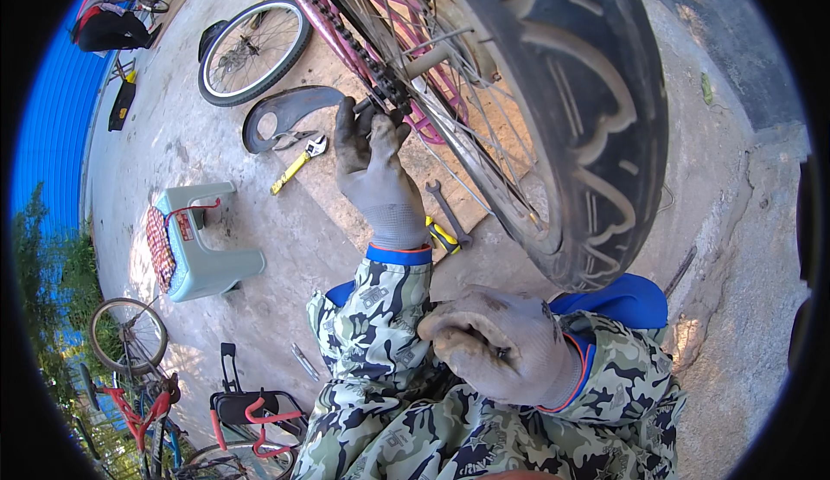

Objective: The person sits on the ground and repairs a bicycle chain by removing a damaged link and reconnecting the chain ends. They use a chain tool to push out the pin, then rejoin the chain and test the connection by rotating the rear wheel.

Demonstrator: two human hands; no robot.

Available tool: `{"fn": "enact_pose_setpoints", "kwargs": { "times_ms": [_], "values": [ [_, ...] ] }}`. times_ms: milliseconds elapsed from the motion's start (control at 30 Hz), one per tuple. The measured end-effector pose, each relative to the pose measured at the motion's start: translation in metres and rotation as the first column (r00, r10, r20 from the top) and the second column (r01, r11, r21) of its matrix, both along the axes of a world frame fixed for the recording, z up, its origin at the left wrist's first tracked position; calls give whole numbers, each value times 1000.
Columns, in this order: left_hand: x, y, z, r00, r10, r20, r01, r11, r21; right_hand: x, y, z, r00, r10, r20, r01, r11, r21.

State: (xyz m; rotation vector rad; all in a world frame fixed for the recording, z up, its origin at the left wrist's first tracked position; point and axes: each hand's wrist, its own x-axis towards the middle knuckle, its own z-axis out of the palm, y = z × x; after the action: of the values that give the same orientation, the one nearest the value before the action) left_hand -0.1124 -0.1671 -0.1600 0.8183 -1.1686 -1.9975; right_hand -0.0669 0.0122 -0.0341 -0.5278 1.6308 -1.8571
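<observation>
My left hand, in a grimy grey glove, reaches up with fingers curled at the lower end of a bicycle's black chain, by the hub. The bike's pink frame, spoked wheel and big black tyre fill the upper right. My right hand, also gloved, is closed below the tyre over my camouflage-clad lap; what is inside it is hidden. A yellow adjustable wrench and a dark curved guard lie left of my left hand; an open-end spanner lies to its right.
A loose wheel lies at the upper left. A pale plastic stool holds a checked cloth. Bicycles stand at lower left. A bent-over person is by a blue wall. Cardboard lies under the bike.
</observation>
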Motion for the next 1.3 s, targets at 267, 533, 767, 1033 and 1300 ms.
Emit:
{"fn": "enact_pose_setpoints", "kwargs": {
  "times_ms": [267, 533, 767, 1033, 1300],
  "values": [
    [4, -6, -6, 998, -24, 62, 31, 993, -117, 1, -1, 1, 999, -10, 44, 9, 1000, 11],
    [4, -10, 29, 945, -172, 280, 275, 881, -385, 1, -3, 0, 997, -4, 78, 4, 1000, 2],
    [-1, 0, 27, 972, -135, 192, 203, 894, -399, 0, -6, -4, 999, 19, 42, -20, 1000, 14],
    [-1, 0, 25, 973, -153, 175, 209, 906, -368, -2, -5, -5, 999, 48, 15, -49, 998, 37],
    [-1, -2, 22, 957, -135, 256, 239, 868, -436, -2, -5, -5, 999, 40, 29, -41, 999, 32]
  ]
}}
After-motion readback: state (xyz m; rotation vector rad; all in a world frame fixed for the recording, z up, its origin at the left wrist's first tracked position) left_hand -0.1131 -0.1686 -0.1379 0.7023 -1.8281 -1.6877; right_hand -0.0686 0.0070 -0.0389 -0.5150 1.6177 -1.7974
